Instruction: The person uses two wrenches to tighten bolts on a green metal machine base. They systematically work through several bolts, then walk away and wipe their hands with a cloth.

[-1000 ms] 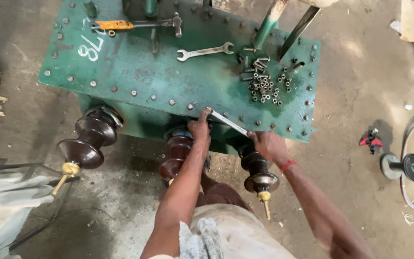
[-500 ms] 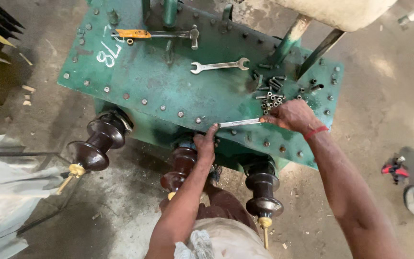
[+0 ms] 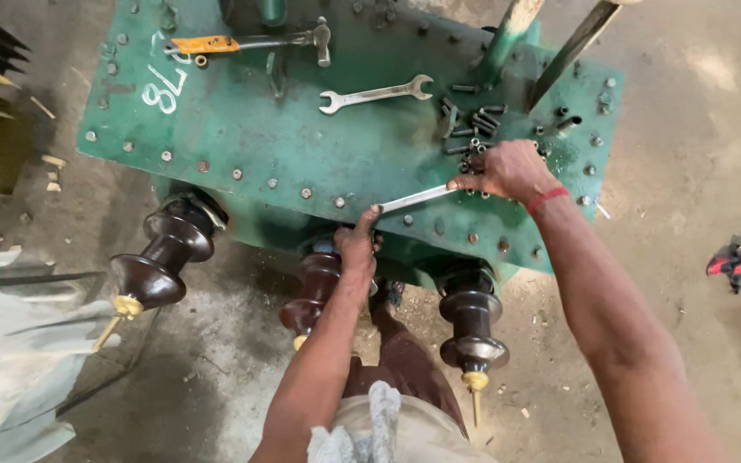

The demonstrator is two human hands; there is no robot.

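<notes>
Head view. The right hand grips the far end of a spanner; its fingers are closed round the handle. The left hand sits at the near edge of the green cover, its thumb pressed on the spanner's other end, over a bolt on the rim; whether those fingers close on anything below the edge cannot be told. A second ago the right hand was low, beside the front edge, and the spanner was short in view; it has since swung up and to the right, next to the loose bolts. This reads as one stroke of turning an edge bolt. The spanner lies flat on the cover, its long axis running from lower left to upper right, working end toward the left hand. A second spanner and a hammer lie farther back. Three brown insulators project below the cover.
</notes>
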